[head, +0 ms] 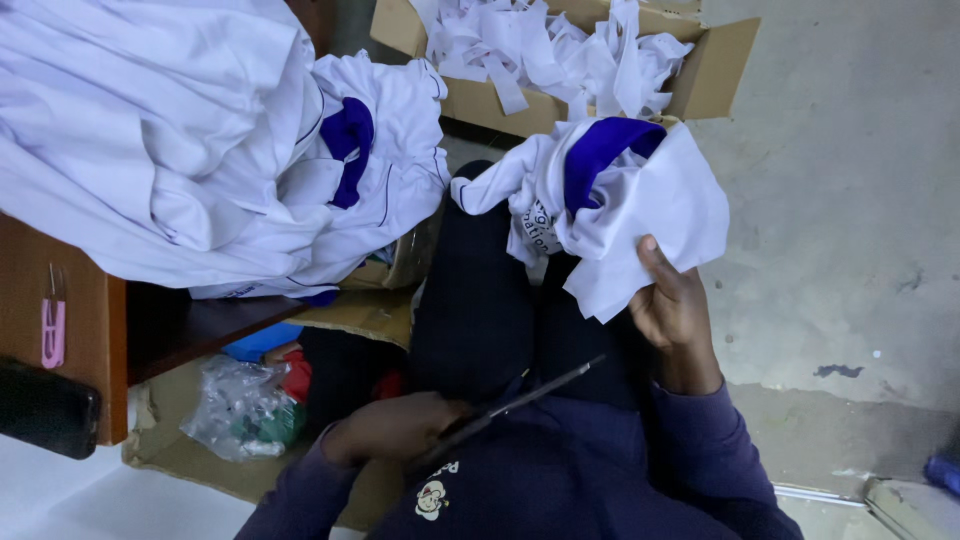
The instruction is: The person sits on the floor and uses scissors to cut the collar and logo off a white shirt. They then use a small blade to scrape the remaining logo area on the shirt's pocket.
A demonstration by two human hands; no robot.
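1. At the far left a wooden table (85, 330) carries a big heap of white garments (170, 140) with a blue collar showing; the heap spills over the table's right edge and hangs just beside the person's knee, so little room is left on that side.
2. Under the table edge, near the floor, lie a crumpled clear plastic bag (240, 405) and flattened cardboard (360, 315), crowding the space left of the lap.
3. The left hand (390, 428) sits low and near, close to the body, its fingers closed around the handles of a pair of scissors (520, 400); the blades point up and right across the dark lap, and I cannot tell how far apart they are.
4. Far, at top centre, an open cardboard box (715, 70) holds white fabric strips (540, 45).
5. The white garment with blue collar (620, 190) is bunched above the lap, just near of the box. The right hand (672, 305) grips its lower right edge, thumb lying on the cloth, fingers hidden behind it.
6. The scissor tip is near that garment but not touching.
7. To the right spreads bare concrete floor (850, 200), open for movement.
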